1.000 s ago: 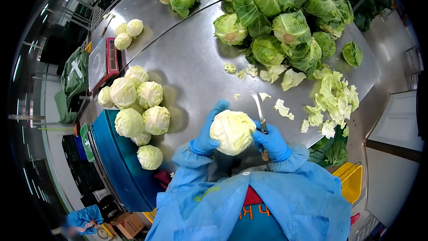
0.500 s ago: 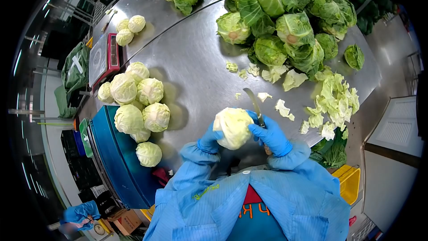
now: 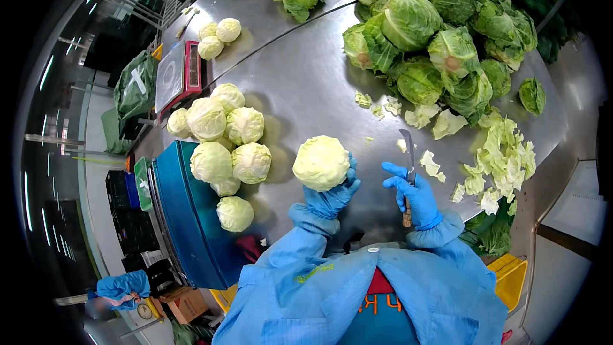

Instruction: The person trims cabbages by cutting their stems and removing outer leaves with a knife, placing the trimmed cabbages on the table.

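A pale trimmed cabbage (image 3: 321,163) rests in my left hand (image 3: 334,198), whose blue-gloved fingers wrap round its lower right side. To the right, apart from the cabbage, my right hand (image 3: 421,201) grips a knife (image 3: 409,145) by its wooden handle. The thumb and forefinger stretch out to the left, while the curved blade points up and away from me. Left of the held cabbage, several pale cabbages (image 3: 212,163) are grouped on the metal table (image 3: 300,83). Loose leaf scraps (image 3: 431,165) lie beyond the knife.
Green untrimmed cabbages (image 3: 447,45) are piled at the back right, above a heap of cut leaves (image 3: 501,160). A red scale (image 3: 191,67) stands at the left beside more pale cabbages (image 3: 220,37). A blue bin (image 3: 185,217) adjoins the table's left edge.
My hands have drawn apart. The left has carried the cabbage slightly left; the right has moved right with the knife, off the cabbage. The whole view has shifted.
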Action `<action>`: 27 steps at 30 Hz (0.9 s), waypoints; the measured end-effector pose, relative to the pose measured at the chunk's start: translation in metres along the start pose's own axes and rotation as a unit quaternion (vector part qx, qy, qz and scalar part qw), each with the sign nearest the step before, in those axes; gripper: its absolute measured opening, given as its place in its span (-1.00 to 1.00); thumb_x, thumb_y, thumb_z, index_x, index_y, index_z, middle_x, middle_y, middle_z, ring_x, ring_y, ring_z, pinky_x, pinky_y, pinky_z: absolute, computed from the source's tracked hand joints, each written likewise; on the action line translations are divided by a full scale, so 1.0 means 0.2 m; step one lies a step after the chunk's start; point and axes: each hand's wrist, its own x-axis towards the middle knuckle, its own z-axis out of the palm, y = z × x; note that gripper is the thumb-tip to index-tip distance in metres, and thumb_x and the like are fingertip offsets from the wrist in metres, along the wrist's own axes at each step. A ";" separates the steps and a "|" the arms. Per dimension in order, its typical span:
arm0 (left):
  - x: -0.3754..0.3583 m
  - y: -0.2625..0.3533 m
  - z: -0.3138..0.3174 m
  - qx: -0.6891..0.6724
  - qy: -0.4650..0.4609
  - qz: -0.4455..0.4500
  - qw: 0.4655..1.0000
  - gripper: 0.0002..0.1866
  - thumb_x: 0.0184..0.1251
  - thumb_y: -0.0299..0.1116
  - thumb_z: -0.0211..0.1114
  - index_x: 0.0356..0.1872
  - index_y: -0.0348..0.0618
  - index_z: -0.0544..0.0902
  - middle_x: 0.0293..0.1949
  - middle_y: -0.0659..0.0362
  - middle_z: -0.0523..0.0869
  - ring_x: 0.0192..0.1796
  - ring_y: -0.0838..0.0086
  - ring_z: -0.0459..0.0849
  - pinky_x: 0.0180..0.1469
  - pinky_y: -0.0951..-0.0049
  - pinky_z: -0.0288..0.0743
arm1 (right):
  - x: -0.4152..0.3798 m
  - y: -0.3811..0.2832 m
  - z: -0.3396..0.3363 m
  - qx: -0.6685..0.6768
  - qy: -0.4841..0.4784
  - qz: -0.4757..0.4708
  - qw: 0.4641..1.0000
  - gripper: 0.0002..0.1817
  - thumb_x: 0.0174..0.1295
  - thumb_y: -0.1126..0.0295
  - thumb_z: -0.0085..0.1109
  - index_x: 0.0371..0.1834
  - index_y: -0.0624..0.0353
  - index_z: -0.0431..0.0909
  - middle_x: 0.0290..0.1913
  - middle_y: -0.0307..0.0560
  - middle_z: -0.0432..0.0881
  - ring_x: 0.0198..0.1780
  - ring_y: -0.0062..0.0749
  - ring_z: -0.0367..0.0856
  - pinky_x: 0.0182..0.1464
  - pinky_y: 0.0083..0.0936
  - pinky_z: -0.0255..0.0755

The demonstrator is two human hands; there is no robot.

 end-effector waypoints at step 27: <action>0.08 -0.16 0.07 0.086 0.125 0.116 0.982 -0.21 0.32 0.28 0.09 0.46 0.07 0.25 0.43 0.02 0.31 0.42 -0.01 0.31 0.39 -0.14 0.28 | 0.10 0.16 0.09 -0.146 0.090 -0.147 0.974 -0.51 0.17 0.32 0.41 0.20 0.02 0.58 -0.26 -0.39 0.62 -0.48 -0.77 0.40 -0.40 -0.75 0.38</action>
